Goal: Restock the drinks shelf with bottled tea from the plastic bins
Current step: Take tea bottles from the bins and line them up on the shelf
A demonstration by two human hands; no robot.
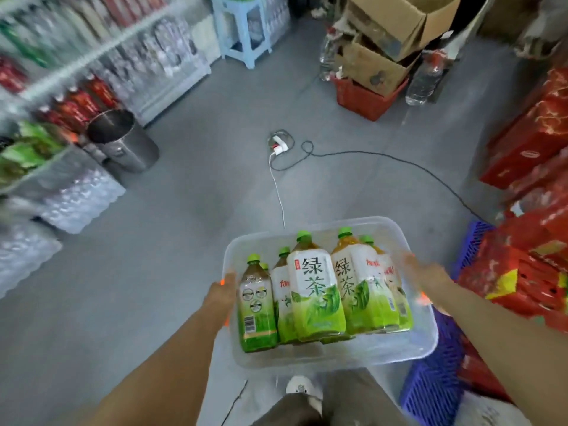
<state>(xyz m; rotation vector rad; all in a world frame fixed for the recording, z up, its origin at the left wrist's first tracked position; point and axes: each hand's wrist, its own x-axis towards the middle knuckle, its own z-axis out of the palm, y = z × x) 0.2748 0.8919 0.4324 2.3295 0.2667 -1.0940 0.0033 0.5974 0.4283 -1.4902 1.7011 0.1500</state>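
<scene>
A clear plastic bin [424, 342] hangs in front of me above the floor, carried between both hands. Inside it stand several green-tea bottles [316, 293] with green caps and white-and-green labels, packed close together. My left hand [222, 298] grips the bin's left rim, thumb over the edge. My right hand [425, 273] holds the right rim, slightly blurred. The drinks shelf [76, 59] runs along the left side, stocked with red, green and clear bottles, and is blurred.
A steel pot [123, 139] stands on the floor by the shelf, with wrapped water packs [80, 198] beside it. A power strip and cables [279, 142] lie mid-floor. Red cartons [528, 149], a blue crate [436, 385], cardboard boxes [384, 32] and a blue stool [242, 29] crowd the right and back.
</scene>
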